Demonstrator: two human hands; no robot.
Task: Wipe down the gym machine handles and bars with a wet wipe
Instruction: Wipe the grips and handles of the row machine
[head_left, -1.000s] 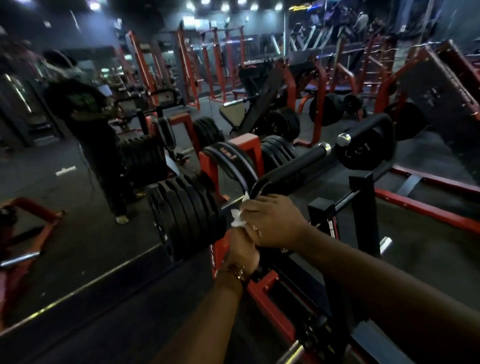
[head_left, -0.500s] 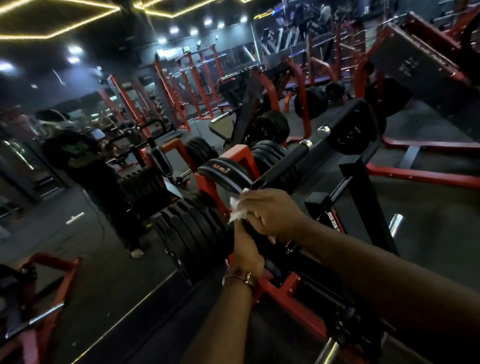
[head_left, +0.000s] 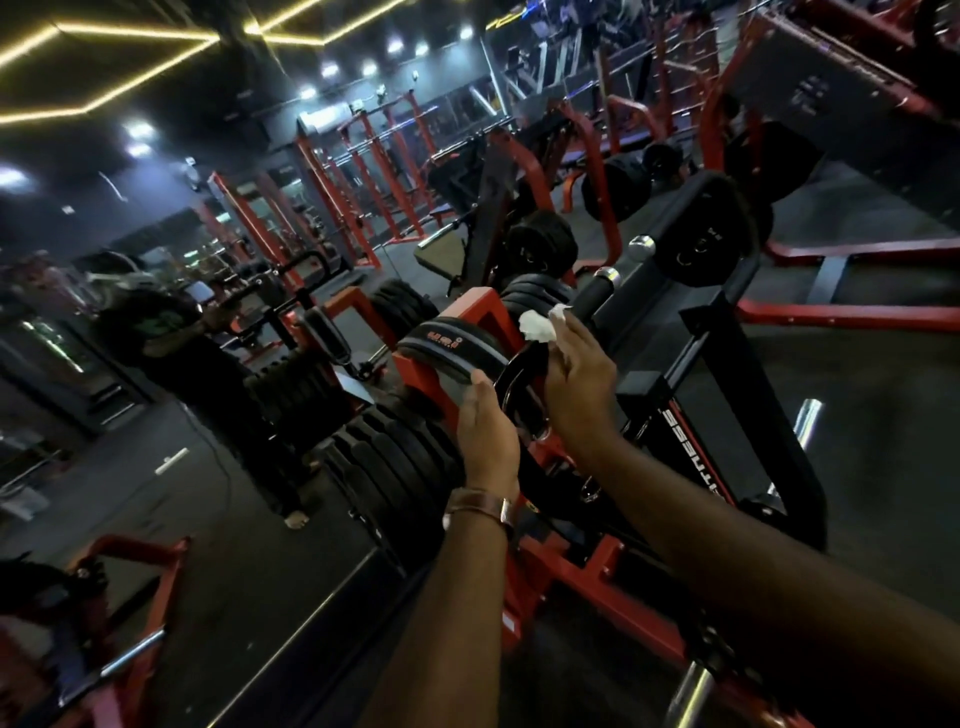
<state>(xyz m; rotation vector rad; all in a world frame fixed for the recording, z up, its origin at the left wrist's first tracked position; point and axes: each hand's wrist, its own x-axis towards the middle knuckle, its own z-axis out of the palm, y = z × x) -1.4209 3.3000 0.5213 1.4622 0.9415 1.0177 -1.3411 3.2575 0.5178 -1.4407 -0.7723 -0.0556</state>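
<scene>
A black machine handle bar (head_left: 589, 301) with a chrome end cap runs up and to the right from the red frame. My right hand (head_left: 576, 384) lies over the bar's lower part and holds a crumpled white wet wipe (head_left: 540, 323) at its fingertips, against the bar. My left hand (head_left: 485, 441) sits just below and left of it, wrapped around the curved black lower part of the same handle (head_left: 511, 387). A brown watch strap is on my left wrist.
Rows of black weight plates (head_left: 395, 467) stand on red racks left of the handle. A black upright post (head_left: 748, 395) rises to the right. A chrome peg (head_left: 808, 421) sticks out further right. A person (head_left: 171, 343) stands at left, reflected or beyond a mirror edge.
My right hand has slid up the bar with the wipe, away from my left hand. My head has tilted up, showing more ceiling.
</scene>
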